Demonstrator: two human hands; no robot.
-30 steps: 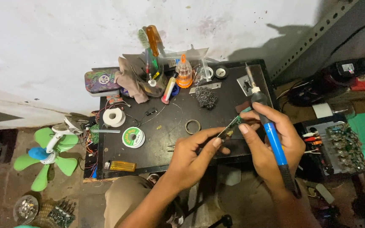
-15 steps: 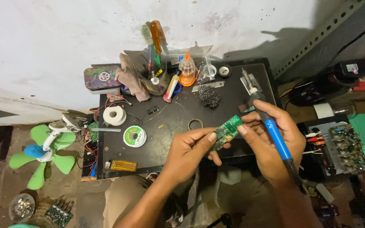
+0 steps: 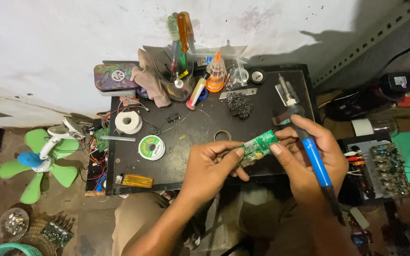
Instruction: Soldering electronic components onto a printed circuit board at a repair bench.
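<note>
The left hand (image 3: 209, 166) is pinching a small green rectangular circuit board (image 3: 257, 146), which has tilted flatter than a moment ago, above the black table (image 3: 200, 130). The right hand (image 3: 309, 156) is gripping a blue-handled soldering iron (image 3: 309, 151) while its fingertips are steadying the board. At nine o'clock from the board, a round green-labelled solder spool (image 3: 152, 147) is lying; further left, a white tape roll (image 3: 128, 122).

Board (image 3: 258, 145) over surface (image 3: 200, 166) front edge, left hand (image 3: 209, 168) at its 7 o'clock, right hand (image 3: 309, 161) at 4. Solder spool (image 3: 151, 147) at board's 9, tape roll (image 3: 128, 122) at 10, wire wool (image 3: 239, 104) at 12.
</note>
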